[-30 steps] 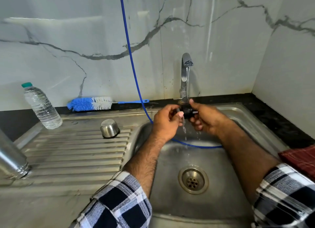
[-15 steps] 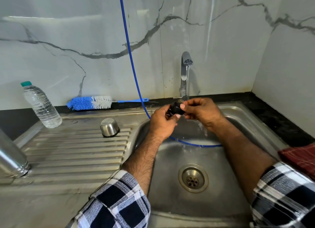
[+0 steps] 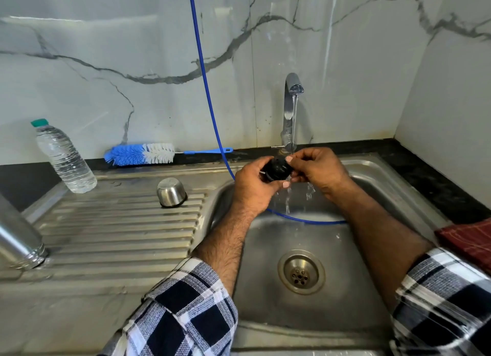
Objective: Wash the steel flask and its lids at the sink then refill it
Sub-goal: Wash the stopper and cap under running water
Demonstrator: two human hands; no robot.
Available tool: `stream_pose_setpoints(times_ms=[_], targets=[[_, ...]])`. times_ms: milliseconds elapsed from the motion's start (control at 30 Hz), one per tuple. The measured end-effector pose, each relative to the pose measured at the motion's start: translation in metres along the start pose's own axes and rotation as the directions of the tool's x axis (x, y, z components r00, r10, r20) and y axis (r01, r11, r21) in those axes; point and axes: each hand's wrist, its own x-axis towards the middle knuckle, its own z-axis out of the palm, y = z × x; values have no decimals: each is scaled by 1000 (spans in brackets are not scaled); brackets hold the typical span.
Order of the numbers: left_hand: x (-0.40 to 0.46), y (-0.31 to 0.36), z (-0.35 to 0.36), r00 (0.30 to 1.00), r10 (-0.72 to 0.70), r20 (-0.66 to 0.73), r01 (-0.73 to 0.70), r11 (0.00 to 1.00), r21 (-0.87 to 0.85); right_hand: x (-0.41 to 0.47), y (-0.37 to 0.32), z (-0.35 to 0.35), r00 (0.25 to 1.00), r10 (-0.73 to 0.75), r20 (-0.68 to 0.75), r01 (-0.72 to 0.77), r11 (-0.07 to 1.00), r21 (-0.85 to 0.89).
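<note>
Both hands hold a small black inner lid [image 3: 277,168] under the running tap [image 3: 292,89], above the sink basin [image 3: 345,289]. My left hand [image 3: 255,185] grips the lid from the left and below. My right hand [image 3: 316,169] pinches it from the right, and water runs off beneath the fingers. The steel cup lid [image 3: 171,192] sits upside down on the ribbed drainboard [image 3: 119,228]. The steel flask [image 3: 18,238] stands mouth down at the drainboard's left edge, partly out of frame.
A plastic water bottle [image 3: 63,156] with a green cap stands at the back left. A blue and white bottle brush [image 3: 143,153] lies along the wall. A blue hose [image 3: 210,103] hangs down into the basin. A red cloth [image 3: 470,238] lies at the right.
The hands have turned the black lid between them under the stream and shifted it slightly left and up. The flask and cup lid have not moved.
</note>
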Motion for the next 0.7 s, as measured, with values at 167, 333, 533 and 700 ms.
stream_pose_setpoints(times_ms=[167, 333, 533, 700], targets=[[1, -2, 0, 998, 48, -34, -44, 994, 96, -2, -3, -1, 998, -5, 65, 12, 994, -110], [2, -6, -1, 997, 63, -49, -53, 983, 178, 0, -2, -1, 997, 13, 70, -4, 990, -138], [1, -6, -1, 998, 62, 26, -64, 994, 86, 0, 5, -10, 996, 24, 92, -18, 998, -63], [1, -7, 0, 997, 36, 62, -37, 999, 17, -2, 6, -13, 998, -60, 26, 62, 996, -62]])
